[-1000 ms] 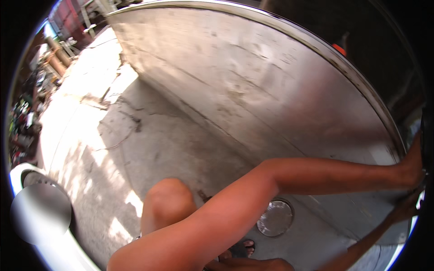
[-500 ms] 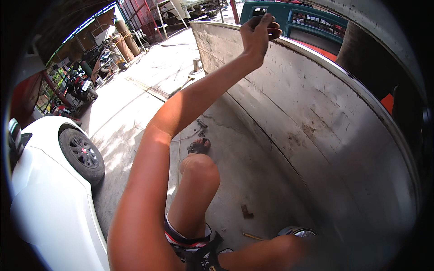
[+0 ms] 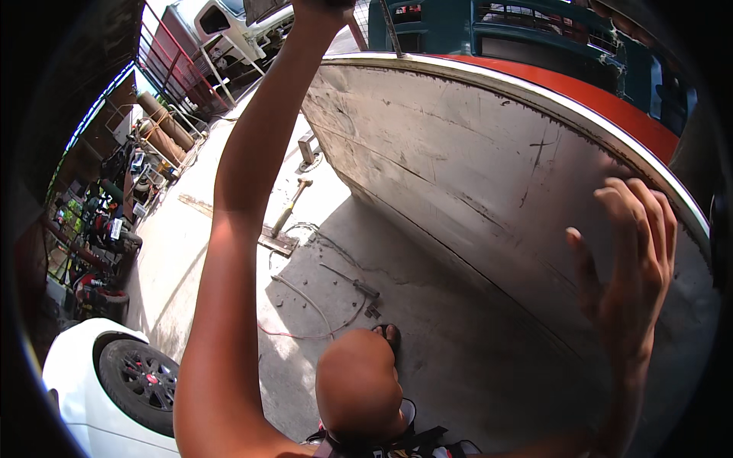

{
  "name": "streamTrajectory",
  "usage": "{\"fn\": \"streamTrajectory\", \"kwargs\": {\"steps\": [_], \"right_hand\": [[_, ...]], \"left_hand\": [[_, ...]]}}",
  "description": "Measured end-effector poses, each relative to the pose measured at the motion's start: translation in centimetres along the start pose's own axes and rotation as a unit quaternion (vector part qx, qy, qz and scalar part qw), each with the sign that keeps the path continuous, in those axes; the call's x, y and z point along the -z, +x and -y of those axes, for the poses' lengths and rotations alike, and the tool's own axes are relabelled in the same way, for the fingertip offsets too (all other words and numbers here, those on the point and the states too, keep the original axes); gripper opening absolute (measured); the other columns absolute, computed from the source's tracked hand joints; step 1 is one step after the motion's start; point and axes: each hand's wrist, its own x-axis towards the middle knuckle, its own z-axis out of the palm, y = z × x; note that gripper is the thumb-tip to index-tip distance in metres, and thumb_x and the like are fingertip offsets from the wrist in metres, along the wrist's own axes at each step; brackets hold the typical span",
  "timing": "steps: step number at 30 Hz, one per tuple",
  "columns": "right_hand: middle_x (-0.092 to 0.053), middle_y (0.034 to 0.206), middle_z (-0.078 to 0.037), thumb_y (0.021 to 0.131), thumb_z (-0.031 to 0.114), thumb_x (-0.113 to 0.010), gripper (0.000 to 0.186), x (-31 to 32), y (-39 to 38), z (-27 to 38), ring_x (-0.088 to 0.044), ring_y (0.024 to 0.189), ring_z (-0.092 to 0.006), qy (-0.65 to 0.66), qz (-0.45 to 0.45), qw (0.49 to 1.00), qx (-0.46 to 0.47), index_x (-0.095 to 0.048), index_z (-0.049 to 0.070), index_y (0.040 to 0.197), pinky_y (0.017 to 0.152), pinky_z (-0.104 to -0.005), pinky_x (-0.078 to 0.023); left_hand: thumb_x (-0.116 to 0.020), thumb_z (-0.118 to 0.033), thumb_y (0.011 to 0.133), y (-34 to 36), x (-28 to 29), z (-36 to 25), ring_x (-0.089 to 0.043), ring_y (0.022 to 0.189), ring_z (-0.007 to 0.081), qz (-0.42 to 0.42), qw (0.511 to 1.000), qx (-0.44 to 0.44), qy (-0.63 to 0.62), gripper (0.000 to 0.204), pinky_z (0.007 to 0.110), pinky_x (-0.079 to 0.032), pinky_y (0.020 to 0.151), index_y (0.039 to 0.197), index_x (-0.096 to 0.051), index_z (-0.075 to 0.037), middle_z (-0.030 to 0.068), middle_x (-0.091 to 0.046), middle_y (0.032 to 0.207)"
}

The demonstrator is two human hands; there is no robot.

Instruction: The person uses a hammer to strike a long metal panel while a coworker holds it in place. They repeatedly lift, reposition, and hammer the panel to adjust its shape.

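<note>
My left hand is raised at the top edge of the view, and its fingers are cut off there. That arm stretches up past the near end of a large scuffed metal panel, which stands on edge. Over on the right, my right hand is up with fingers spread and slightly bent, holding nothing. It is in front of the panel, just below the pale top rim; whether it touches the metal I cannot tell.
A hammer lies on the concrete beside a flat bar, with a screwdriver and thin cable closer to my foot. A white car stands at left, gas cylinders behind it. Beyond the panel is a green and red vehicle body.
My left hand has moved from the panel's top edge up and left to the edge of the view. My right hand has come into view at right. The view has shifted.
</note>
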Motion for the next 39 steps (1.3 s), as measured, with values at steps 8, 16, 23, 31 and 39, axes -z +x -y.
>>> {"fn": "streamTrajectory", "kwargs": {"steps": [8, 16, 23, 31, 39], "right_hand": [[-0.076, 0.080, -0.012, 0.089, 0.013, -0.069, 0.039, -15.7, 25.2, 12.0, -0.076, 0.072, -0.0208, 0.132, -0.162, 0.949, -0.237, -0.069, -0.007, 0.123, 0.074, -0.0352, -0.053], [-0.060, 0.056, -0.002, 0.091, 0.017, -0.067, 0.016, -18.8, 25.0, 13.4, -0.058, 0.051, -0.0104, -0.014, -0.283, 0.926, -0.250, -0.068, 0.002, 0.097, 0.060, -0.0299, -0.040], [-0.057, 0.057, 0.002, 0.093, 0.023, -0.064, 0.023, -18.0, 24.7, 14.2, -0.058, 0.053, -0.0100, -0.066, -0.252, 0.936, -0.238, -0.065, 0.001, 0.096, 0.062, -0.0334, -0.043], [-0.056, 0.055, 0.005, 0.090, 0.022, -0.066, 0.022, -17.8, 25.3, 15.2, -0.056, 0.050, -0.0082, -0.013, -0.273, 0.925, -0.265, -0.067, 0.001, 0.099, 0.060, -0.0330, -0.041], [-0.058, 0.053, 0.004, 0.086, 0.019, -0.068, 0.022, -18.0, 25.2, 15.2, -0.060, 0.050, -0.0092, 0.008, -0.287, 0.925, -0.250, -0.069, 0.001, 0.100, 0.058, -0.0313, -0.041]], "left_hand": [[-0.072, -0.032, 0.099, 4.6, 3.0, 0.3, -0.037, 0.151, 0.0305, 0.228, 0.933, -0.220, 0.170, 0.082, 0.045, -0.019, 0.131, 0.162, -0.024, -0.012, 0.0149, -0.039, 0.163], [-0.063, -0.046, 0.101, 5.3, 1.8, -4.4, -0.072, 0.107, 0.0262, -0.039, 0.911, 0.269, -0.310, 0.055, 0.035, -0.062, 0.092, 0.130, -0.059, 0.001, 0.0179, -0.069, 0.122], [-0.070, -0.042, 0.098, 4.6, 2.0, -4.3, -0.070, 0.112, 0.0246, 0.076, 0.987, 0.125, -0.072, 0.057, 0.039, -0.059, 0.099, 0.133, -0.059, 0.001, 0.0176, -0.068, 0.123], [-0.064, -0.047, 0.101, 3.4, 1.8, -7.1, -0.075, 0.096, 0.0240, 0.033, 0.936, 0.249, -0.245, 0.055, 0.036, -0.065, 0.087, 0.130, -0.062, -0.001, 0.0142, -0.074, 0.110], [-0.072, -0.045, 0.097, 3.1, 2.8, -5.8, -0.076, 0.098, 0.0249, -0.066, 0.950, 0.188, -0.242, 0.054, 0.035, -0.066, 0.086, 0.127, -0.064, -0.001, 0.0152, -0.074, 0.115]]}}
